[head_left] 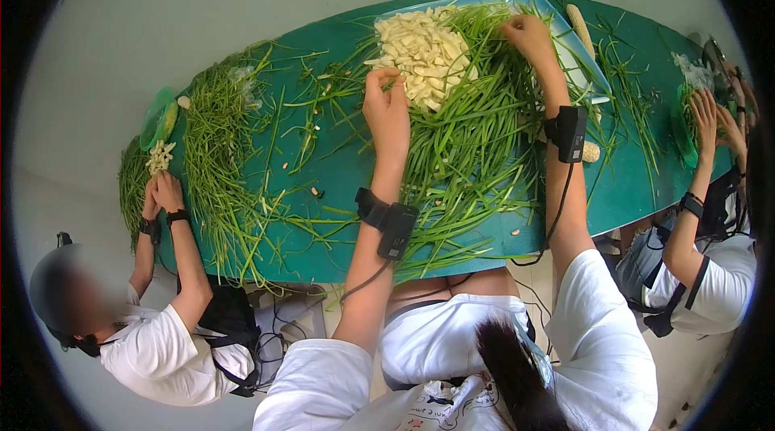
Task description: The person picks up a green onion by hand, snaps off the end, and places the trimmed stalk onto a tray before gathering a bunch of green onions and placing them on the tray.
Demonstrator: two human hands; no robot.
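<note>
My left hand (387, 108) is at the left edge of a heap of pale, cut pieces (428, 56), its fingers bent together; whatever they hold is too small to make out. Over the upper part of the long green stalks (476, 140) is my right hand (529, 37), fingers curled at the stalks near the blue-rimmed tray (593, 76). What lies between those fingers is hidden. The pale heap rests beside the stalks, which spread down toward the table's near edge.
The green table (323, 181) carries another pile of stalks (214, 148) at left and corn cobs (580, 30) at right. A person (153, 334) at left handles pale pieces near a green basket (151, 118). Another person (702, 269) works at far right.
</note>
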